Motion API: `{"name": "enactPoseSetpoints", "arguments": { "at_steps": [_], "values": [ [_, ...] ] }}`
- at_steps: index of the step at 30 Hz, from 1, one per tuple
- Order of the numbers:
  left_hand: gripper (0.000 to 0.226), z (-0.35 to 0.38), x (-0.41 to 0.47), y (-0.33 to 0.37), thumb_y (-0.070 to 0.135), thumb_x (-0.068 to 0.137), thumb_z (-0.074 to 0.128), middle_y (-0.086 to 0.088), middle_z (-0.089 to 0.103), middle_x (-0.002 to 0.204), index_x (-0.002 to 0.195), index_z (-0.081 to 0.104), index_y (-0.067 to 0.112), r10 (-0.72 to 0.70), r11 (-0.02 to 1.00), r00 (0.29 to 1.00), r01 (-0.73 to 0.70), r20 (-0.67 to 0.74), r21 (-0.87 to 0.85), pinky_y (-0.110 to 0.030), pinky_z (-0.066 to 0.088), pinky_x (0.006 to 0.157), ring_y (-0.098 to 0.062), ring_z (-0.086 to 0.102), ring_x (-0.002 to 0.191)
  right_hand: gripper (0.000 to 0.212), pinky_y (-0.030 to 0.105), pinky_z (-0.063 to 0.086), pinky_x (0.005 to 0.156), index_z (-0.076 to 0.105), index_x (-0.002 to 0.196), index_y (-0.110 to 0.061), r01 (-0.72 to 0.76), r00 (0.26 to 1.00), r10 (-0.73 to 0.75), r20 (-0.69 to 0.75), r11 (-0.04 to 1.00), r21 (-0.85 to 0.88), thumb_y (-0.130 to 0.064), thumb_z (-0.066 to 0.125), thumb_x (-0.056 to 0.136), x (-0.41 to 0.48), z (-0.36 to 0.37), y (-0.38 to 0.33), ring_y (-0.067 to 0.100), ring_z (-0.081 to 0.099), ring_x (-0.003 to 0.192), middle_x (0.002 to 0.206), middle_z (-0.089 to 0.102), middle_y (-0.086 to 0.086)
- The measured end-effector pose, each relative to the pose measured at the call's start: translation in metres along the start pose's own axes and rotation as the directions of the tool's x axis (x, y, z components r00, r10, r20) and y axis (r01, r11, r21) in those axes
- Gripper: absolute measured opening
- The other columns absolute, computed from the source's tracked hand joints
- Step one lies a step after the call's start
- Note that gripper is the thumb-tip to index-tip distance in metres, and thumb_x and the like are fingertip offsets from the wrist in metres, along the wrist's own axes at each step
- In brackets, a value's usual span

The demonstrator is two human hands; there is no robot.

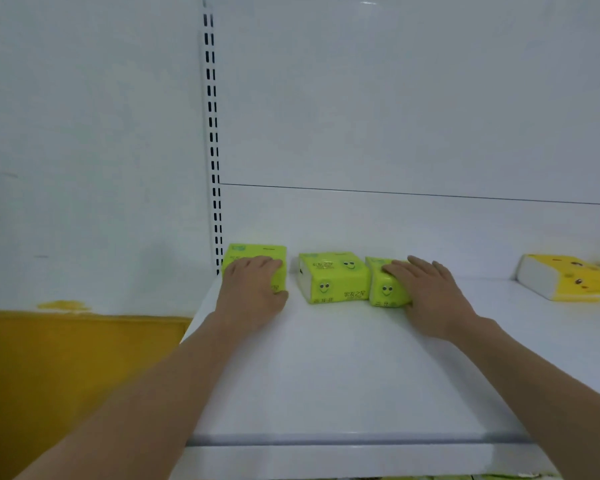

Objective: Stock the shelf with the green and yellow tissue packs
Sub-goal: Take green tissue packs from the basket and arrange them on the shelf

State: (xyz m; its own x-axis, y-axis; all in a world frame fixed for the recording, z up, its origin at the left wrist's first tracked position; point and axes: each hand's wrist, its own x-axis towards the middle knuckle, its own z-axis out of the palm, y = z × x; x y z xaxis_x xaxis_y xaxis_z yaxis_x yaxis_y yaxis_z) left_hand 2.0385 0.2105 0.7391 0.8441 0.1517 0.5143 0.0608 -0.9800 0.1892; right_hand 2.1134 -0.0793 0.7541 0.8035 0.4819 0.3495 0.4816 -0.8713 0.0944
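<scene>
Looks like a shop. Shows white metal retail shelving: a deep shelf (326, 375) with a raised front lip, a slotted upright (212, 133) for bracket hooks, plain back panels (395, 98). Carries identical green tissue packs (333, 277) lined up as stock, with a yellow tissue pack (565, 277) farther right. Stands beside a white wall (84, 133) with a yellow lower band.

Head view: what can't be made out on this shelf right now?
- Left green tissue pack: front face covered by the left hand.
- Right green tissue pack: right side hidden under the right hand.
- Beyond the yellow tissue pack: something cut off by the right edge.
- Below the shelf: green slivers, cut off by the bottom edge.
</scene>
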Motion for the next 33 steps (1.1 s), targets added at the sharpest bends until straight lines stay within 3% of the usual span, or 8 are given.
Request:
{"name": "enactPoseSetpoints", "arguments": {
  "at_steps": [4, 7, 10, 16, 21, 25, 29, 33],
  "values": [
    [0.061, 0.002, 0.004, 0.006, 0.055, 0.083, 0.057, 0.011, 0.043, 0.143, 0.137, 0.045, 0.029, 0.031, 0.999, 0.999, -0.031, -0.015, 0.016, -0.030, 0.019, 0.109, -0.017, 0.036, 0.130, 0.081, 0.029, 0.017, 0.113, 0.026, 0.147, -0.028, 0.016, 0.998, -0.023, 0.050, 0.989, 0.147, -0.037, 0.051, 0.071, 0.014, 0.000, -0.011, 0.017, 0.023, 0.142, 0.155, 0.028, -0.005],
    [0.060, 0.002, 0.008, 0.005, 0.057, 0.081, 0.058, 0.012, 0.046, 0.138, 0.134, 0.047, 0.031, 0.028, 0.999, 1.000, -0.028, -0.010, 0.038, -0.030, 0.024, 0.104, -0.016, 0.038, 0.127, 0.085, 0.036, 0.024, 0.113, 0.028, 0.146, -0.030, 0.032, 0.999, -0.035, 0.006, 0.963, 0.269, -0.058, 0.061, 0.073, 0.025, -0.002, -0.022, 0.020, 0.032, 0.138, 0.151, 0.035, -0.005],
    [0.060, 0.000, 0.009, 0.006, 0.060, 0.079, 0.060, 0.012, 0.048, 0.133, 0.132, 0.050, 0.033, 0.031, 0.999, 0.999, -0.030, -0.012, 0.040, -0.031, 0.027, 0.102, -0.016, 0.039, 0.125, 0.078, 0.044, 0.023, 0.113, 0.024, 0.147, -0.036, -0.012, 1.000, 0.016, -0.018, 0.978, 0.209, -0.064, 0.056, 0.081, 0.036, 0.004, -0.037, 0.024, 0.030, 0.139, 0.153, 0.031, -0.003],
    [0.046, -0.001, 0.017, -0.001, 0.051, 0.082, 0.062, 0.011, 0.053, 0.126, 0.124, 0.057, 0.031, 0.019, 1.000, 0.999, -0.019, -0.026, -0.024, -0.029, 0.032, 0.101, -0.015, 0.042, 0.121, 0.054, 0.046, 0.022, 0.111, 0.038, 0.140, -0.035, -0.061, 0.997, 0.066, -0.037, 0.992, 0.109, -0.057, 0.045, 0.091, 0.051, 0.012, -0.052, 0.023, 0.032, 0.136, 0.149, 0.038, -0.005],
    [0.068, 0.008, 0.020, 0.004, 0.065, 0.073, 0.064, 0.007, 0.054, 0.124, 0.129, 0.054, 0.027, -0.022, 0.996, 0.999, 0.018, -0.049, -0.087, -0.029, 0.030, 0.104, -0.018, 0.043, 0.120, 0.066, 0.048, 0.016, 0.114, 0.024, 0.149, -0.030, -0.037, 0.998, 0.045, -0.048, 0.987, 0.155, -0.056, 0.045, 0.092, 0.057, 0.023, -0.061, 0.022, 0.023, 0.141, 0.155, 0.027, -0.003],
    [0.051, 0.014, 0.028, 0.004, 0.055, 0.081, 0.062, 0.006, 0.056, 0.119, 0.124, 0.057, 0.028, -0.032, 0.997, 0.996, 0.027, -0.081, -0.072, -0.032, 0.034, 0.101, -0.018, 0.045, 0.117, 0.076, 0.035, 0.010, 0.118, 0.024, 0.149, -0.023, 0.031, 0.999, -0.016, -0.048, 0.941, 0.336, -0.047, 0.061, 0.087, 0.054, 0.014, -0.036, 0.020, 0.015, 0.145, 0.156, 0.024, 0.001],
    [0.055, 0.019, 0.027, 0.003, 0.048, 0.084, 0.063, 0.005, 0.056, 0.121, 0.133, 0.051, 0.028, 0.001, 0.997, 0.991, -0.011, -0.134, -0.075, -0.034, 0.033, 0.103, -0.021, 0.047, 0.118, 0.059, 0.034, 0.025, 0.108, 0.038, 0.142, -0.033, -0.032, 0.997, 0.040, -0.058, 0.991, 0.127, -0.049, 0.054, 0.088, 0.046, 0.011, -0.019, 0.022, 0.026, 0.137, 0.149, 0.037, -0.005],
    [0.045, 0.021, 0.028, 0.004, 0.046, 0.089, 0.057, 0.009, 0.053, 0.129, 0.131, 0.053, 0.031, 0.057, 0.998, 0.993, -0.060, -0.108, -0.019, -0.032, 0.026, 0.108, -0.019, 0.045, 0.122, 0.056, 0.035, 0.030, 0.106, 0.038, 0.142, -0.031, -0.021, 0.999, 0.028, -0.045, 0.987, 0.161, -0.047, 0.052, 0.090, 0.054, 0.013, -0.027, 0.022, 0.032, 0.132, 0.147, 0.039, -0.005]
  ]
}}
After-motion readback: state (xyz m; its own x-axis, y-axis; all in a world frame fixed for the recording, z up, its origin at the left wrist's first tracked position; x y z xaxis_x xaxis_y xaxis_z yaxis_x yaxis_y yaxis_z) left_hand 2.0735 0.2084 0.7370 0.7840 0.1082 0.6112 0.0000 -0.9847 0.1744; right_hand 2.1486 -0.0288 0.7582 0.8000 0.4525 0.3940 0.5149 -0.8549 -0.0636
